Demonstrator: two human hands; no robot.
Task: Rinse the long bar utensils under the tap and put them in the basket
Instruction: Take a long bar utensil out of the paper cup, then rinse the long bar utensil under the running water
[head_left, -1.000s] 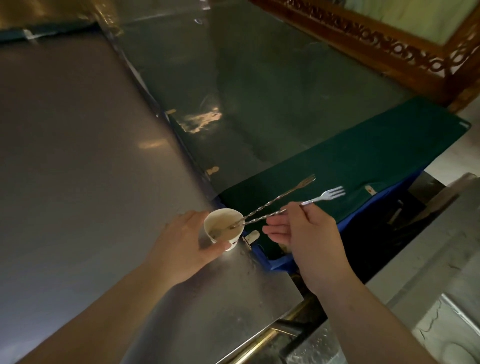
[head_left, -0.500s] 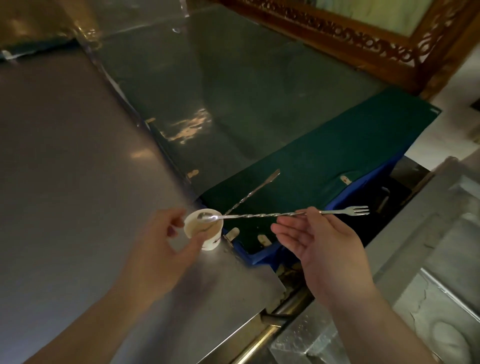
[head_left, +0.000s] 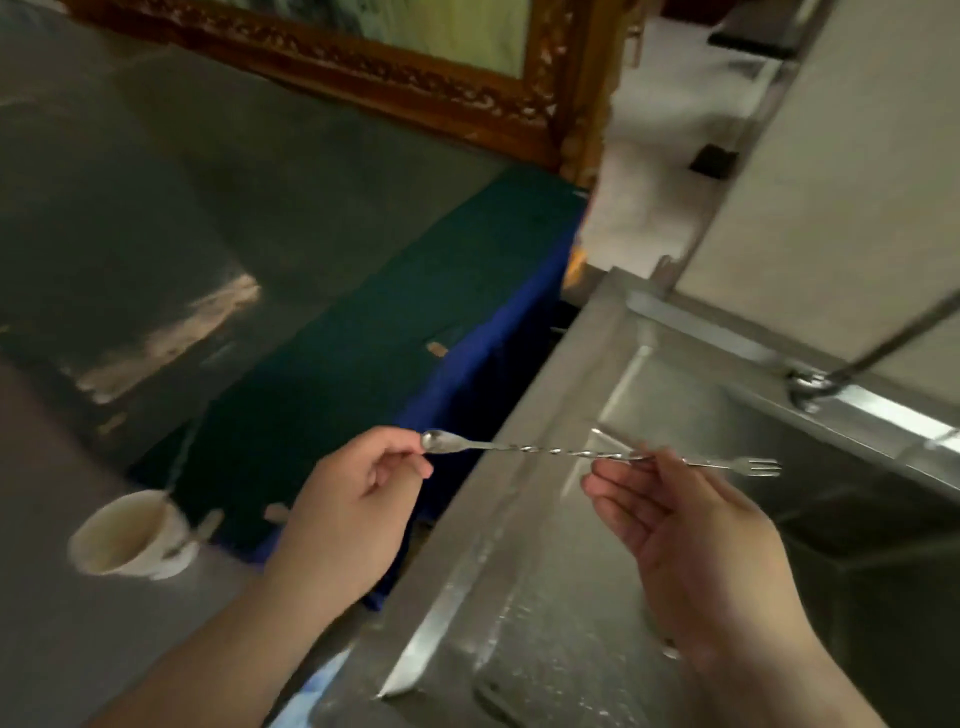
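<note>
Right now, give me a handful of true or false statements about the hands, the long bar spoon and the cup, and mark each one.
1. Both hands hold the same utensil. True: the left hand pinches the bowl end of the twisted bar spoon and the right hand grips it near the fork end.
2. The bar spoon stands upright in the cup. False: it is held roughly level in the air, clear of the cup.
3. The fork end points over the steel sink. True.
4. The left hand is holding the cup. False: the cup sits alone on the counter, to the left of that hand.
5. Water is running over the spoon. False: no stream shows in the picture.
</note>
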